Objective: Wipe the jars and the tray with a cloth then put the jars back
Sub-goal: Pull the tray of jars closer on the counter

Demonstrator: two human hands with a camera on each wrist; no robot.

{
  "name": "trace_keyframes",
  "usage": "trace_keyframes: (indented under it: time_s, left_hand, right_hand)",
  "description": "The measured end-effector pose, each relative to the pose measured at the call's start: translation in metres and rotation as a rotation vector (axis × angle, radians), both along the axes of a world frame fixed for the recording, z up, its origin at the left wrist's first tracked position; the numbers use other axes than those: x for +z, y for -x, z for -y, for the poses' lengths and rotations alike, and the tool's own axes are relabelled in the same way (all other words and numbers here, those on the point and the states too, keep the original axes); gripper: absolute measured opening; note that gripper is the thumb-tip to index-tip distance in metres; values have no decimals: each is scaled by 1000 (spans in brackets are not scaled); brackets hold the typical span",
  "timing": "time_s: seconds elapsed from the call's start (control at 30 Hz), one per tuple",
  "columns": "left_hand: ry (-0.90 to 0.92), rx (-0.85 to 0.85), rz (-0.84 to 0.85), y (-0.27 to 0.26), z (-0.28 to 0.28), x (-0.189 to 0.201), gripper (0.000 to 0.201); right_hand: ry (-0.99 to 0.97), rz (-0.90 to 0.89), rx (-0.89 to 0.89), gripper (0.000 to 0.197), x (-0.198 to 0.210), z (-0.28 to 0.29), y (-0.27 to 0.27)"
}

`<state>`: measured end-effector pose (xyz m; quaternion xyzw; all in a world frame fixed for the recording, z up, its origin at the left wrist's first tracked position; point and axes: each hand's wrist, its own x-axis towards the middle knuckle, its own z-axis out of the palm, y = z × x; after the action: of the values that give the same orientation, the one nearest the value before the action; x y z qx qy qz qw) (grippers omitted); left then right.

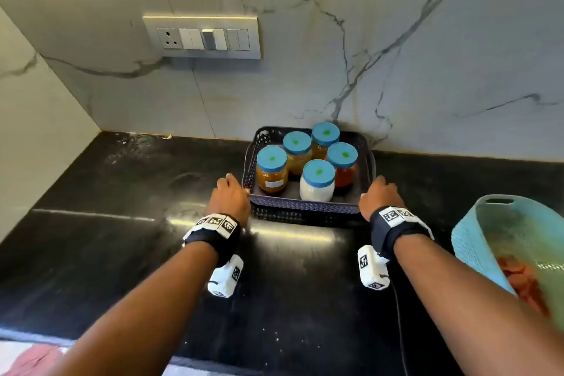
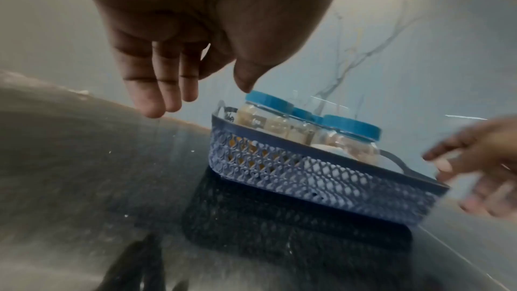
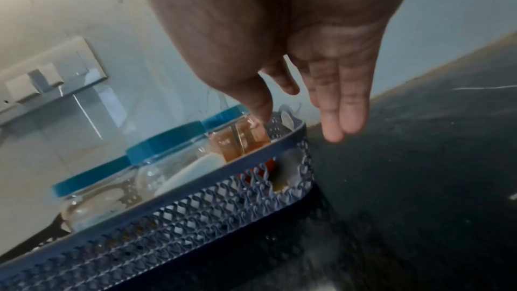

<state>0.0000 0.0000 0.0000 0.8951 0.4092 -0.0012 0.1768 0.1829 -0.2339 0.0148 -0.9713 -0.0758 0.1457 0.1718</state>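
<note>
One dark blue lattice-walled tray (image 1: pixel 302 207) is sitting on the black counter (image 1: pixel 122 253) close against the marble wall (image 1: pixel 366 40). Five jars (image 1: pixel 317 181) are standing upright inside it, each capped with a blue lid (image 1: pixel 319 173) bearing a small green dot. Two jars are holding amber-brown contents, one yellowish, one red and one white; the front left jar is carrying a pale label. The tray has a loop handle at each short end, and its rim is solid above the openwork sides.

The left hand (image 1: pixel 229 196) is hovering just beside the tray's near left corner, its fingers (image 2: pixel 148 87) straight, slack and pointing down, gripping nothing. The right hand (image 1: pixel 378 197) is doing the same at the near right corner, fingers (image 3: pixel 339 105) extended and loose, thumb just over the rim; contact cannot be told. Each wrist is wearing one black strap with printed markers.

One light blue basket (image 1: pixel 476 241) is standing at the right edge, and one switch plate (image 1: pixel 202 36) is showing on the wall.
</note>
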Motion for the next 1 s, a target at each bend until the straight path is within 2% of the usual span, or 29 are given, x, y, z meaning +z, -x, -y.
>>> trace_keyframes:
  time_s: [0.1,0.2,0.3,0.4,0.53,0.63,0.7,0.83,1.0]
  left_hand:
    - [71,74,-27,-16,-15,-8,44]
    - [126,95,-23,-26,-20,-12,32]
    - [222,150,45,-28,-20,-16,26]
    - [351,199,126,-16,-22,-22,10]
    - [422,173,192,16,-13,-25,20]
    - [486,106,254,49,1,-28,48]
    - [514,35,242,72,8,-29,59]
    - [544,-76,201,114,17,-33,61]
    - [592,-174,243,151,16,-34,55]
  right_hand:
    - [59,-118,11,40,-11,1,-14]
    - [53,-147,1,34,-20,1,-20]
    - [5,-162,-33,32,-23,1,-25]
    - [42,-181,-30,32,-22,8,-20]
    - [68,-173,8,30,-21,30,-4]
    - [90,-179,32,27,-16,47,20]
    - [137,-176,38,26,-12,55,40]
    - [259,-178,72,24,-11,65,78]
    - [310,-167,68,22,-7,76,117]
